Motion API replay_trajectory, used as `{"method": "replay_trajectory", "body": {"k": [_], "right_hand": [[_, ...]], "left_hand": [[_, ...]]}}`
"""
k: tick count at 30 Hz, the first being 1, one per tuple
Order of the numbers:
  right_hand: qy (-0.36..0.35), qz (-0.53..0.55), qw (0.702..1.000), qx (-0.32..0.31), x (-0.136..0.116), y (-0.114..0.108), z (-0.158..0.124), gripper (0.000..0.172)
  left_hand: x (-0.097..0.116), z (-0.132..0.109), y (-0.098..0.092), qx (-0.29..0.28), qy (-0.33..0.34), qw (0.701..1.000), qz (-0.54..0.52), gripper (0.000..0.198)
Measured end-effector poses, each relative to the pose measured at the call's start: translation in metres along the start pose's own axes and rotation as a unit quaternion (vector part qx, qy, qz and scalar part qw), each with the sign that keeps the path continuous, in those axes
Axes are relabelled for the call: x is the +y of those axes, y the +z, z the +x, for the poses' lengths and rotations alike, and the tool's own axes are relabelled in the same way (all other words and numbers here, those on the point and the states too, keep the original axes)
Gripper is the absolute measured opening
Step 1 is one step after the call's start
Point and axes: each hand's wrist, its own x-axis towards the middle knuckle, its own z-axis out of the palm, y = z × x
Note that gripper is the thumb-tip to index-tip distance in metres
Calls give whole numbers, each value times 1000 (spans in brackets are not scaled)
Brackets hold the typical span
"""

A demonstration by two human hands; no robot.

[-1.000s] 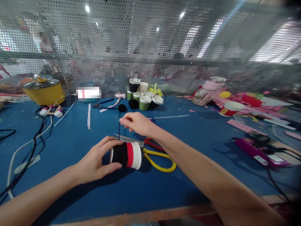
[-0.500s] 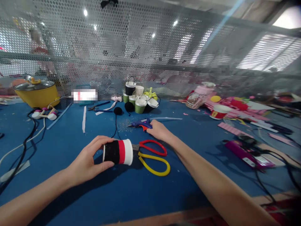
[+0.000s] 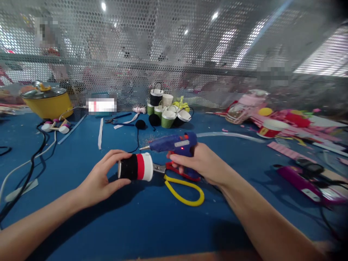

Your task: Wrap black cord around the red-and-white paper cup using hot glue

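Observation:
My left hand point(image 3: 104, 175) grips a paper cup point(image 3: 140, 166) lying on its side, its fingers round the end wrapped in black yarn. A red band and a white rim show toward the right. In my right hand point(image 3: 194, 161) is a blue hot glue gun point(image 3: 174, 143), held by its handle above the table. Its metal nozzle points left, just above the cup's white end, apart from it. Scissors point(image 3: 185, 192) with one red and one yellow handle lie beneath the gun, their blades partly hidden behind the cup. Black yarn runs from the cup toward a black ball point(image 3: 140, 124).
Small cups point(image 3: 168, 119) with handles stand in a cluster at the back. A yellow pot point(image 3: 49, 103) is at the far left, with cables before it. Pliers point(image 3: 116, 117) and a white strip point(image 3: 100, 134) lie mid-table. A purple power strip point(image 3: 301, 185) sits at right.
My right hand has lifted the glue gun off the table and brought it nearer, over the scissors. The left hand still holds the cup in much the same place.

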Motion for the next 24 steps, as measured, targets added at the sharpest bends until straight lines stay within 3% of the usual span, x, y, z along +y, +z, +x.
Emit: {"method": "replay_trajectory", "body": {"k": [6,12,17,24], "right_hand": [[-52,-105,992,38,-3,13,-10,20],[-77,-245,966,26,-9,16,-16,13],[-83,-265,961,1,-15,18,-17,13],[-119,-283,952,12,-16,17,-18,12]], "left_hand": [[-2,1,1,12,-63,997,-50,43],[-1,3,1,24,-94,994,-60,42],[-1,3,1,23,-98,994,-48,43],[-3,3,1,18,-77,996,-36,42]]}}
